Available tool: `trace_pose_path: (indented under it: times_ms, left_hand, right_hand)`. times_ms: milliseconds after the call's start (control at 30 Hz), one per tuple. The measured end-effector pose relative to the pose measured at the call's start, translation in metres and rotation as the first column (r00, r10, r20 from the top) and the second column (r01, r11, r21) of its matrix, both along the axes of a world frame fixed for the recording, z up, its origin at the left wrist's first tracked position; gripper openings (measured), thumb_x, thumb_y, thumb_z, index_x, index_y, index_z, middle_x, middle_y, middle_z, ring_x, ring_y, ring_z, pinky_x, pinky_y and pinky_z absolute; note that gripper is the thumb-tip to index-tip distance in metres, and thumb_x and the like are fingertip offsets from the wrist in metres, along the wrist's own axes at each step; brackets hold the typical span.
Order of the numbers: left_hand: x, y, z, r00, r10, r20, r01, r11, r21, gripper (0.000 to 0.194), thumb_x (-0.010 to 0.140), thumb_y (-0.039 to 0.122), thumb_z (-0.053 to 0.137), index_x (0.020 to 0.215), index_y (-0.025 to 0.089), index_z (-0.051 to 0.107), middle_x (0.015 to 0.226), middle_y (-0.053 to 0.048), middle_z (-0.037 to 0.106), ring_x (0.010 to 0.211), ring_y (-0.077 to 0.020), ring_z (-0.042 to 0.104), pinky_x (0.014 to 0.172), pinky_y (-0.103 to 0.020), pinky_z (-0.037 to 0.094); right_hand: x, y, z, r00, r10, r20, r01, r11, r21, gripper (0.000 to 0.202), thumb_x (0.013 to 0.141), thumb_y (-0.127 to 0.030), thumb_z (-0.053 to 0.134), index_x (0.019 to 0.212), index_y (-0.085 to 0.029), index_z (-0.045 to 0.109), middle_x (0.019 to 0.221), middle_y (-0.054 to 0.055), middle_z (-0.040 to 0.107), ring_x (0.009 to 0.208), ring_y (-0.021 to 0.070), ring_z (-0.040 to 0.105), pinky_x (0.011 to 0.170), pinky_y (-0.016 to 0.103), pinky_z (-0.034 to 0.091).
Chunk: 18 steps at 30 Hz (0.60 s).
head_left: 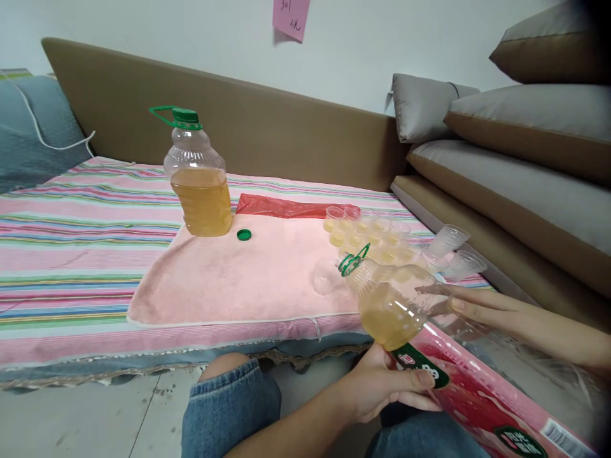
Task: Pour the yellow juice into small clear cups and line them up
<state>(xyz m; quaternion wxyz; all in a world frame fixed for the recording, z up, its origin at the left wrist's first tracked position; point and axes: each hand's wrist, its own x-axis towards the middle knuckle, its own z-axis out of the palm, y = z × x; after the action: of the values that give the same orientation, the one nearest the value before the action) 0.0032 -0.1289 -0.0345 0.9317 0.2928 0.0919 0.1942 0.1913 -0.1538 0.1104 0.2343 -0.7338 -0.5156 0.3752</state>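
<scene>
My left hand (pixel 382 388) grips a large clear juice bottle (pixel 389 312) from below, its thumb across the pink-and-green label. The bottle lies tilted, its uncapped neck with a green ring pointing up and left, pale yellow liquid gathered inside. My right hand (pixel 461 305) is at the bottle's far side, fingers stretched out; whether they press on it I cannot tell. Near the mouth is a clear plastic cup (pixel 326 278). Beyond the neck several small cups (pixel 363 235) holding yellow liquid stand in rows, partly hidden by the bottle.
A second bottle (pixel 203 197) with a green cap stands at left, beside a loose green cap (pixel 244 235). A red plastic bag (pixel 281 206) lies behind the pink cloth (pixel 214 280). Stacked clear cups (pixel 449 242) lean at right, near piled cushions (pixel 515 165).
</scene>
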Motion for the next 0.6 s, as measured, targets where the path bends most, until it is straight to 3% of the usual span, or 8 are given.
trace_pose_path:
  times_ms: [167, 333, 600]
  left_hand:
    - [0.000, 0.001, 0.001, 1.000, -0.005, -0.013, 0.005, 1.000, -0.017, 0.069, 0.053, 0.032, 0.088, 0.115, 0.020, 0.060, 0.112, -0.011, 0.066, 0.096, -0.0255, 0.067, 0.096, -0.059, 0.044]
    - [0.001, 0.002, 0.003, 1.000, -0.004, -0.022, 0.002, 0.998, -0.058, 0.069, 0.049, 0.031, 0.090, 0.111, 0.019, 0.061, 0.106, -0.009, 0.067, 0.087, -0.0214, 0.067, 0.096, -0.062, 0.041]
    - [0.001, 0.003, 0.003, 1.000, -0.006, -0.010, 0.005, 0.999, -0.048, 0.072, 0.050, 0.032, 0.089, 0.114, 0.019, 0.060, 0.103, -0.008, 0.066, 0.085, -0.0201, 0.067, 0.094, -0.058, 0.044]
  right_hand:
    - [0.007, 0.003, -0.004, 0.998, 0.061, 0.004, -0.061, 0.998, -0.031, 0.048, 0.080, -0.060, 0.057, 0.122, -0.037, 0.064, 0.137, -0.002, 0.056, 0.130, 0.0320, 0.044, 0.108, 0.042, 0.032]
    - [0.019, 0.008, -0.007, 0.987, 0.116, 0.108, -0.109, 0.992, -0.068, 0.051, 0.078, -0.062, 0.058, 0.123, -0.038, 0.062, 0.140, -0.006, 0.053, 0.136, 0.0302, 0.038, 0.112, 0.043, 0.026]
    - [0.020, 0.009, -0.008, 0.990, 0.140, -0.007, -0.139, 0.977, -0.161, 0.056, 0.082, -0.060, 0.054, 0.132, -0.035, 0.054, 0.145, -0.003, 0.048, 0.130, 0.0300, 0.047, 0.111, 0.044, 0.032]
